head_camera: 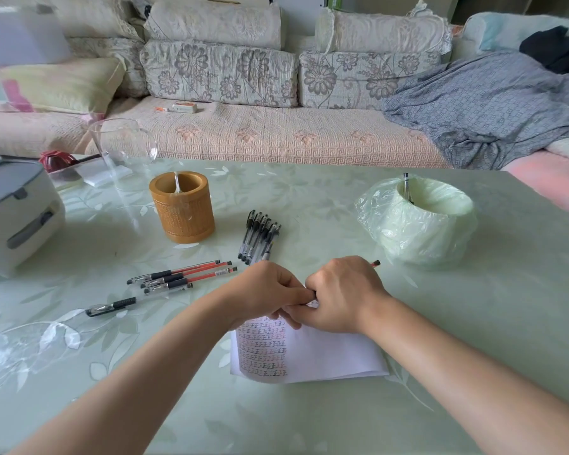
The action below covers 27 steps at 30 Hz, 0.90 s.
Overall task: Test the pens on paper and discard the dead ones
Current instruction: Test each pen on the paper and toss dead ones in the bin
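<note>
The red pen [376,263] is being gripped in the right hand [344,295], only its back end sticking out past the knuckles. The left hand [266,290] is pressing against the right, its fingers curling in and pinching the pen's hidden front end. Both hands are hovering together over the far edge of the sheet of paper [326,356], which is lying near the middle of the table [506,290] and carrying rows of test marks on its left half.

Just beyond the hands a bundle of black pens [260,236] is lying. To the left, three red pens [184,274] are resting side by side, with a single black pen [112,306] nearer the front edge. Toward the far edge, a wooden pen holder [181,208] is standing left of centre, and a bin lined with a green bag [418,224] is standing on the right, holding one pen [407,188].
</note>
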Available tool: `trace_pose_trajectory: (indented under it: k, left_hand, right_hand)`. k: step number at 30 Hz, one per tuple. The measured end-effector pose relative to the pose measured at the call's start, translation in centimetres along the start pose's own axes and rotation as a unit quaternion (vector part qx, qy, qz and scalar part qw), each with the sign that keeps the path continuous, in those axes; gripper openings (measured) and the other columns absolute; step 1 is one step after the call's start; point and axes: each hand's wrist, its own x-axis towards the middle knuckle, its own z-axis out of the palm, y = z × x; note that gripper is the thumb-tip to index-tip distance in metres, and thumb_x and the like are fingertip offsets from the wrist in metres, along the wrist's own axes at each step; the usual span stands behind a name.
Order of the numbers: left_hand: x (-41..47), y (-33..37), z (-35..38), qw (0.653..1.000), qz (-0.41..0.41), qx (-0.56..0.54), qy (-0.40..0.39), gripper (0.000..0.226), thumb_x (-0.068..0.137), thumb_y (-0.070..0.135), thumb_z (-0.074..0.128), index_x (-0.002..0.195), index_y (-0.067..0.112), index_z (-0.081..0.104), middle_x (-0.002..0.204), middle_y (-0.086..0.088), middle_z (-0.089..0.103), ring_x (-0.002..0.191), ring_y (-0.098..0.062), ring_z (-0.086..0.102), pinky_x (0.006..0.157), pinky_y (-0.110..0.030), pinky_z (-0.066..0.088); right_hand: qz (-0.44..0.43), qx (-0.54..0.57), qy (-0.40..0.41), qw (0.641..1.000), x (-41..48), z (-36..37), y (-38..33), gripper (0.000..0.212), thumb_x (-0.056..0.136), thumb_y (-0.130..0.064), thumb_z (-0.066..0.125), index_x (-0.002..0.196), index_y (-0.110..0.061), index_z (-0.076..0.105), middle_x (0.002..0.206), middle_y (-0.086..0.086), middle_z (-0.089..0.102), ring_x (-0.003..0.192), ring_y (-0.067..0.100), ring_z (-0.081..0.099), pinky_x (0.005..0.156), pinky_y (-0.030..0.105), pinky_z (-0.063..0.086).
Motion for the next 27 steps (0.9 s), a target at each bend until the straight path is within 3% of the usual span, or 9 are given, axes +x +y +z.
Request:
trace_pose_trajectory:
  k: [5, 8, 10, 12, 15, 17, 23, 25, 27]
  left_hand:
    - [-1.3, -0.2, -1.2, 0.999, 0.013, 0.034, 0.034, 0.017, 0.083, 0.026, 0.071, 0.074, 0.011, 0.074, 0.068, -0.01, 0.073, 0.06, -0.01, 0.067, 0.054, -0.017, 0.042]
    - [-1.5, -0.8, -2.3, 0.991, 0.032, 0.099, 0.083, 0.015, 0.084, 0.029, 0.07, 0.074, 0.019, 0.073, 0.066, -0.003, 0.073, 0.063, -0.011, 0.069, 0.061, -0.025, 0.05]
    - [-1.5, -1.5, -3.4, 0.981, 0.046, 0.135, 0.129, 0.014, 0.087, 0.029, 0.067, 0.077, 0.021, 0.072, 0.07, 0.003, 0.074, 0.064, -0.011, 0.069, 0.067, -0.029, 0.055]
    - [-1.5, -2.2, -4.7, 0.972, 0.057, 0.146, 0.173, 0.012, 0.087, 0.029, 0.067, 0.076, 0.025, 0.071, 0.074, 0.006, 0.073, 0.067, -0.012, 0.068, 0.069, -0.03, 0.055]
    - [-1.6, -3.2, -6.3, 0.959, 0.067, 0.155, 0.229, 0.006, 0.087, 0.03, 0.068, 0.083, 0.026, 0.072, 0.081, 0.007, 0.069, 0.072, -0.011, 0.062, 0.066, -0.026, 0.051]
    - [-1.7, -4.0, -6.8, 0.951, 0.07, 0.173, 0.245, 0.008, 0.087, 0.033, 0.068, 0.089, 0.026, 0.073, 0.084, 0.01, 0.068, 0.075, -0.008, 0.06, 0.065, -0.022, 0.048]
    - [-2.2, -7.3, -7.6, 0.899, 0.053, 0.339, 0.272, 0.023, 0.088, 0.028, 0.064, 0.111, 0.026, 0.063, 0.101, 0.006, 0.06, 0.093, -0.016, 0.059, 0.073, -0.034, 0.053]
    - [-2.6, -8.2, -8.4, 0.881, 0.042, 0.376, 0.285, 0.02, 0.088, 0.026, 0.061, 0.108, 0.025, 0.061, 0.103, 0.005, 0.058, 0.099, -0.019, 0.056, 0.07, -0.033, 0.049]
    - [-3.1, -9.1, -9.1, 0.863, 0.024, 0.415, 0.288, 0.015, 0.09, 0.026, 0.057, 0.104, 0.025, 0.062, 0.102, 0.004, 0.057, 0.1, -0.019, 0.054, 0.068, -0.033, 0.047]
  right_hand:
    - [-0.036, 0.026, 0.026, 0.999, 0.5, 0.0, -1.4, 0.055, 0.073, -0.072, 0.031, 0.049, -0.023, 0.029, 0.055, 0.003, 0.06, 0.053, 0.027, 0.054, 0.053, 0.027, 0.025]
    - [-0.037, 0.076, -0.028, 0.996, 1.2, -0.8, -2.0, 0.043, 0.081, -0.07, 0.047, 0.074, -0.027, 0.047, 0.082, -0.007, 0.064, 0.077, 0.017, 0.06, 0.063, 0.028, 0.031]
    - [-0.022, 0.139, -0.048, 0.989, 1.7, -1.1, -2.2, 0.026, 0.089, -0.049, 0.059, 0.099, -0.026, 0.051, 0.095, -0.014, 0.053, 0.088, 0.012, 0.054, 0.071, 0.027, 0.035]
    - [-0.013, 0.19, -0.045, 0.981, 2.2, -1.1, -2.2, 0.022, 0.089, -0.022, 0.058, 0.108, -0.025, 0.049, 0.102, -0.013, 0.047, 0.095, 0.011, 0.05, 0.08, 0.026, 0.04]
    - [0.021, 0.221, -0.036, 0.974, 2.7, -0.9, -2.0, 0.025, 0.085, -0.006, 0.054, 0.101, -0.026, 0.053, 0.097, -0.01, 0.047, 0.086, 0.011, 0.05, 0.079, 0.028, 0.045]
    - [0.045, 0.228, -0.036, 0.972, 3.0, -1.0, -2.0, 0.018, 0.086, -0.011, 0.061, 0.096, -0.025, 0.06, 0.092, -0.01, 0.051, 0.083, 0.011, 0.054, 0.08, 0.032, 0.049]
    - [0.138, 0.13, -0.036, 0.981, 4.1, -1.2, -2.1, 0.013, 0.085, -0.033, 0.065, 0.095, -0.032, 0.073, 0.088, -0.015, 0.07, 0.085, 0.01, 0.061, 0.076, 0.025, 0.049]
    - [0.207, 0.172, -0.003, 0.963, 5.0, -0.5, -1.7, 0.011, 0.083, -0.031, 0.066, 0.087, -0.027, 0.076, 0.083, -0.009, 0.073, 0.081, 0.015, 0.065, 0.075, 0.029, 0.054]
    - [0.258, 0.199, 0.028, 0.945, 5.9, 0.5, -1.4, 0.014, 0.079, -0.026, 0.068, 0.073, -0.015, 0.073, 0.066, 0.0, 0.069, 0.068, 0.021, 0.063, 0.064, 0.028, 0.051]
